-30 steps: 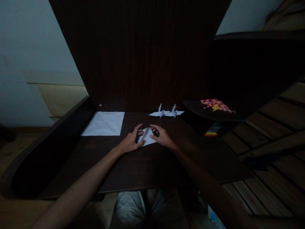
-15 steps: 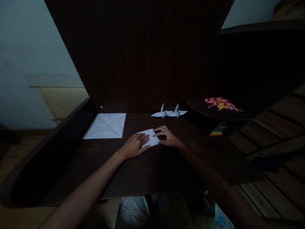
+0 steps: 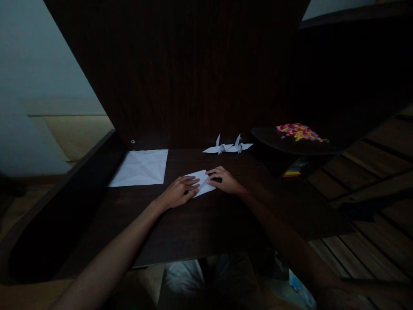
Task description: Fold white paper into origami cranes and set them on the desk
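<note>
A small folded sheet of white paper [image 3: 201, 184] with a diagonal crease lies on the dark desk between my hands. My left hand [image 3: 179, 191] rests on its left part, fingers stretched out and apart, pressing it down. At the right edge of the sheet is my right hand [image 3: 226, 181], with fingertips and thumb spread and touching the paper. Behind it, two white folded paper cranes [image 3: 227, 148] stand side by side, wings up.
A larger creased white sheet [image 3: 140, 168] lies flat at the desk's left back. On the rounded shelf [image 3: 271, 140] at the right sits a pile of small pink, red and yellow pieces [image 3: 300, 131]. Dark side panel [image 3: 64, 206] on the left; tall back panel [image 3: 180, 77] behind.
The folded paper's right part has shifted under my right fingers, and a diagonal crease now shows. My left fingers have slid slightly left. The view has tilted a little.
</note>
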A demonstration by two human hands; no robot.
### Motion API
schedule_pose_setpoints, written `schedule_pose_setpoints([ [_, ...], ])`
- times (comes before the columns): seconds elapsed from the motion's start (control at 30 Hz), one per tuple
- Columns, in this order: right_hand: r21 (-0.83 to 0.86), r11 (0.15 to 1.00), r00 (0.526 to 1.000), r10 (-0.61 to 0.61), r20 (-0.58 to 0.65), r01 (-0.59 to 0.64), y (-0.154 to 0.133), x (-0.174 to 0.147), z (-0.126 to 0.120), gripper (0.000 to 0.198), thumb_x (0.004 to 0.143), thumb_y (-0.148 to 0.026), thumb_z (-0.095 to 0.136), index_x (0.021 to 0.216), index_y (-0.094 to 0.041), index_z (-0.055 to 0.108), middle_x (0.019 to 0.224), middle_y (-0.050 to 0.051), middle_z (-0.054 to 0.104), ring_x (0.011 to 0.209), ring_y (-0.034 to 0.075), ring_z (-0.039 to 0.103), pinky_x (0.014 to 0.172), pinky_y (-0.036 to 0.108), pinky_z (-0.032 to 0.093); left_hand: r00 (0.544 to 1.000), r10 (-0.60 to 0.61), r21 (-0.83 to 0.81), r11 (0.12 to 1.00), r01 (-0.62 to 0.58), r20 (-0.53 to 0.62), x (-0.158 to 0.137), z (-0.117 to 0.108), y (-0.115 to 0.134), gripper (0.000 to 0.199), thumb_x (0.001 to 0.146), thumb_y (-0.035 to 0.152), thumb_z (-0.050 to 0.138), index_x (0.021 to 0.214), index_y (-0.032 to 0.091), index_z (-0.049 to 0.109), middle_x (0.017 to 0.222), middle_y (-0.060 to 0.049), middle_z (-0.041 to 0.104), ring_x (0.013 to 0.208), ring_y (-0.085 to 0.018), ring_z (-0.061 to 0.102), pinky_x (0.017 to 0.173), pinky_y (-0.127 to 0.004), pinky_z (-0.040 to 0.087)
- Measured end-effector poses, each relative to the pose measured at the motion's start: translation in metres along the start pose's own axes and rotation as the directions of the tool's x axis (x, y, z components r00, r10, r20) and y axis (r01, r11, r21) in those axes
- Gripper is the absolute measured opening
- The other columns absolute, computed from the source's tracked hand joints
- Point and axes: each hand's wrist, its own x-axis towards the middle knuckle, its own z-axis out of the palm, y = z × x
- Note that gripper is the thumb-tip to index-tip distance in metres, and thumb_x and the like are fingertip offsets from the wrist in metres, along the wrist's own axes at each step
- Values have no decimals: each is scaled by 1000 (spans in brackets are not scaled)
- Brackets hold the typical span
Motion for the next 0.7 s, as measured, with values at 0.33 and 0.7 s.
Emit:
schedule_pose_setpoints([
  [0.33,-139,990,998,-33,-54,26,-3,0,12,20,84,-31,58,100,-23,67,106,7,64,101,23,51,90,43,41,999,3,-92,996,-7,-48,-1,-1,-2,44,89,35,47,131,21,50,135,-8,51,124,-22,45,106,-43,33],
  [0.7,-252,964,996,-92,-13,86,-9,-2,11,22,86,-29,55,103,-25,69,116,8,61,103,26,46,88,48,41,999,-45,-20,999,45,-17,-4,-1,-3,44,83,44,56,123,25,57,142,-7,42,131,-29,33,105,-51,29],
])
